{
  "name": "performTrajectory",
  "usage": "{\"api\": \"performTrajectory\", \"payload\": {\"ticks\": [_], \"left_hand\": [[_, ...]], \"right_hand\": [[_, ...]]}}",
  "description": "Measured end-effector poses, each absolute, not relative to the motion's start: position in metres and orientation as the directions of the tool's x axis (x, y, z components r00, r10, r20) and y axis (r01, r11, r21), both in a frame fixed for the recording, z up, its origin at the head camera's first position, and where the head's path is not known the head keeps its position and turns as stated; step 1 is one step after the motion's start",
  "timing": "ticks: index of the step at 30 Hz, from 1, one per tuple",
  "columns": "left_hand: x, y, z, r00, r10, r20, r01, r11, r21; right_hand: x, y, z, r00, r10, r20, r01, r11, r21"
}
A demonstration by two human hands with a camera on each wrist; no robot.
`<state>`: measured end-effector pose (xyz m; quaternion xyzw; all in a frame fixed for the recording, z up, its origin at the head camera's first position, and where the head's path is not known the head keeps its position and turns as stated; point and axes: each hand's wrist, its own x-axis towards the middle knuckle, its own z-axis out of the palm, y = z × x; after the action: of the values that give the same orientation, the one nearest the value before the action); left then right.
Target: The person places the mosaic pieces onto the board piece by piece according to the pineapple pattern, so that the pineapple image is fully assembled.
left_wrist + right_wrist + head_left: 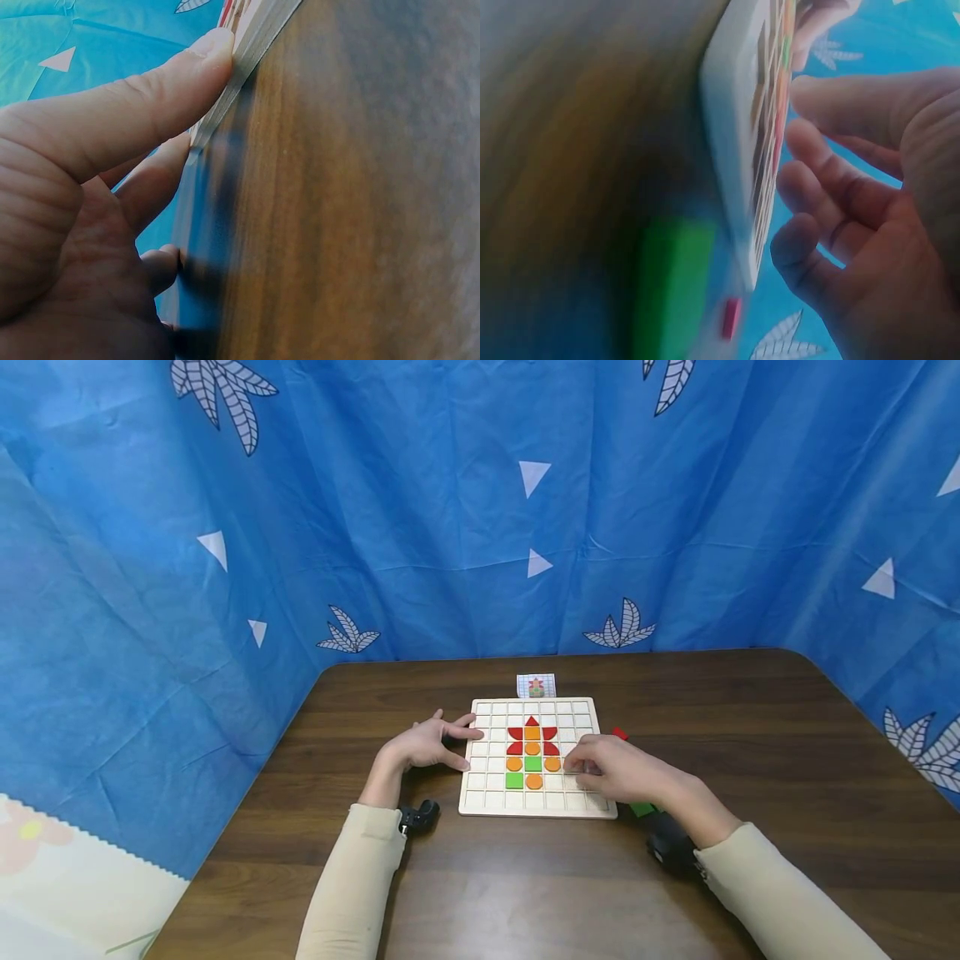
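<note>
A white square grid board [487, 802] lies on the table with a pattern of coloured pieces near its middle. Red pieces [550, 748] surround an orange square [532, 733]; below are orange discs [552, 764] and green squares [514, 781]. My left hand [427, 745], fingers spread, touches the board's left edge; in the left wrist view its thumb [202, 64] rests against that edge. Over the board's right side, my right hand [611, 768] has loosely bent fingers, their tips beside the rightmost disc. Nothing shows between thumb and fingers in the right wrist view.
A small pattern card [536, 686] lies behind the board. At the board's right are a red piece [619, 733] and green pieces [642, 809], partly hidden by the right hand. A blue curtain [465, 527] hangs behind the wooden table [480, 893].
</note>
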<state>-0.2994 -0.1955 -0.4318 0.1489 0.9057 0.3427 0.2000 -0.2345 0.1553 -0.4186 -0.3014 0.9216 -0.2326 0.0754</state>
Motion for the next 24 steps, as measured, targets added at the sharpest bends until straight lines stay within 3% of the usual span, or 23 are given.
{"api": "performTrajectory", "payload": {"ticks": [24], "left_hand": [[-0.299, -0.194, -0.432, -0.876, 0.409, -0.257, 0.139, 0.723, 0.677]], "right_hand": [[-0.204, 0.242, -0.419, -0.777, -0.630, -0.012, -0.566, 0.707, -0.424]]}}
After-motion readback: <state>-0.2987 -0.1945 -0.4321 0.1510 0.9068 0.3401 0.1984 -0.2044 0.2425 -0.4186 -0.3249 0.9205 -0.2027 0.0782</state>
